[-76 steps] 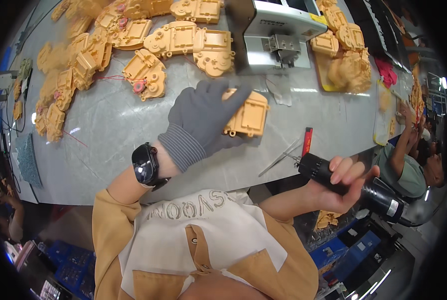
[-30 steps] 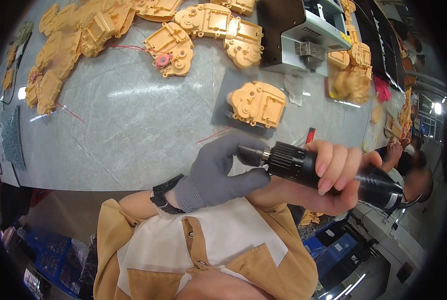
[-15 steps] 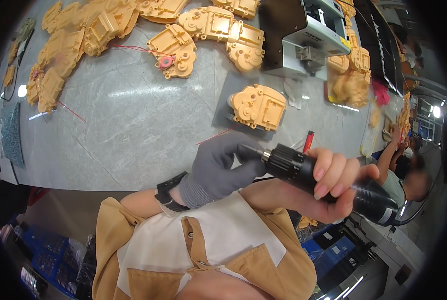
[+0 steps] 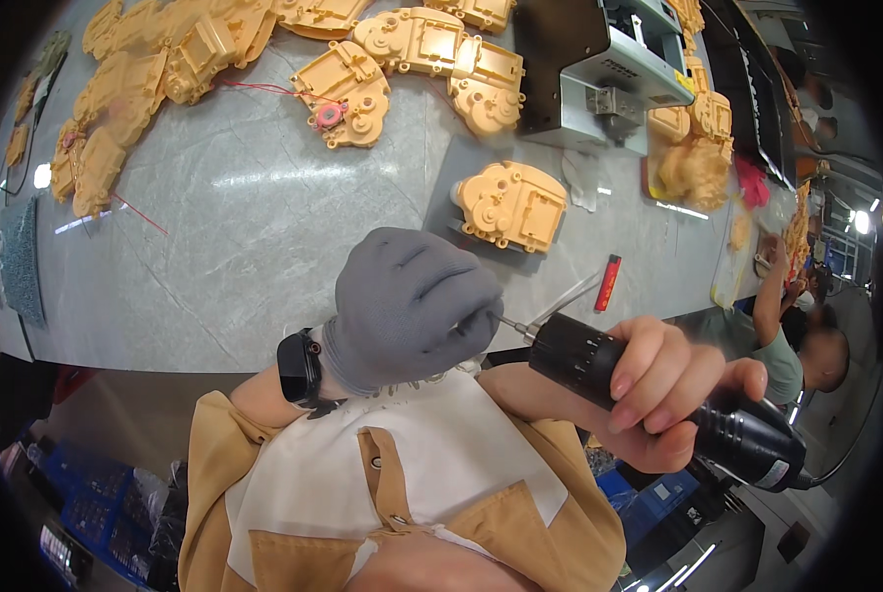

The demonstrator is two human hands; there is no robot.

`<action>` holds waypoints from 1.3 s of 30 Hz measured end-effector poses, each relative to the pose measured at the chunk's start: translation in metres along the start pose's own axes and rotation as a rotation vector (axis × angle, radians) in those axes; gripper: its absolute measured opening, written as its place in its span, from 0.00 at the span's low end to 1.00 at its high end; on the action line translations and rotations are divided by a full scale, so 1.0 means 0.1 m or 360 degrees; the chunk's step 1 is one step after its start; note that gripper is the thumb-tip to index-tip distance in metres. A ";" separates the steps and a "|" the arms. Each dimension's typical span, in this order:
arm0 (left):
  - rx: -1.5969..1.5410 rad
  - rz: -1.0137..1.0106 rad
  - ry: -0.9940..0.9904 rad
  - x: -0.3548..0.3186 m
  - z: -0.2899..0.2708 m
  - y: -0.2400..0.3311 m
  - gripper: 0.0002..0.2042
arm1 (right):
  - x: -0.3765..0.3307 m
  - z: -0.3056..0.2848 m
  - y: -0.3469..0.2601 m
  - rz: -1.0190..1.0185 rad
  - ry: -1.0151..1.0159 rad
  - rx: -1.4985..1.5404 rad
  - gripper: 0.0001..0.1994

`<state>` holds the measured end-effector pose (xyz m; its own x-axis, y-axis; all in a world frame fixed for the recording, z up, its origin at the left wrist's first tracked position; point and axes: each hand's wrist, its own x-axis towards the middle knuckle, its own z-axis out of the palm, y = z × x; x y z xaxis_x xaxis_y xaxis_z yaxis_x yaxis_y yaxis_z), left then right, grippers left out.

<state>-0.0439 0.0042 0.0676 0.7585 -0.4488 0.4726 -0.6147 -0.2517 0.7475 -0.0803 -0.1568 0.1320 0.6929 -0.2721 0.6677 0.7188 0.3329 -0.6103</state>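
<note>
One black electric screwdriver [image 4: 658,395], one red marker-like stick [image 4: 608,283] and one grey machine box [image 4: 599,69] at far right. One tan housing [image 4: 510,205] lies alone near centre; many more crowd the far edge, too overlapped to count.

**What my own glove and the picture's rim keep out of sight**

My gloved left hand [image 4: 414,306] closes over the tip of the screwdriver's bit [image 4: 513,325], so whatever I pinch there is hidden. My right hand [image 4: 666,390] covers the middle of the black power screwdriver [image 4: 658,395]. The tan plastic housings [image 4: 165,59] along the top are cut off by the edge.
</note>
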 end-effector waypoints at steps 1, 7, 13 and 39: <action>0.0011 0.0007 -0.0019 -0.01 0.00 -0.01 0.14 | -0.02 -0.01 0.02 -0.0021 0.0026 -0.0010 0.27; -0.0081 -0.0003 0.0066 -0.02 0.00 0.00 0.14 | 0.03 -0.01 -0.04 -0.0013 0.0015 -0.0132 0.27; -0.0310 0.0006 0.0067 -0.02 0.02 -0.02 0.15 | 0.01 -0.01 0.03 0.0027 0.0074 -0.0040 0.28; -0.0032 0.0162 0.0076 -0.08 0.05 -0.09 0.17 | 0.02 -0.03 0.03 -0.0019 0.0174 0.0050 0.25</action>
<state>-0.0453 0.0053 0.0549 0.7021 -0.4295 0.5679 -0.6850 -0.1897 0.7034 -0.0764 -0.1593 0.1305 0.6876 -0.3727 0.6232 0.7261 0.3568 -0.5878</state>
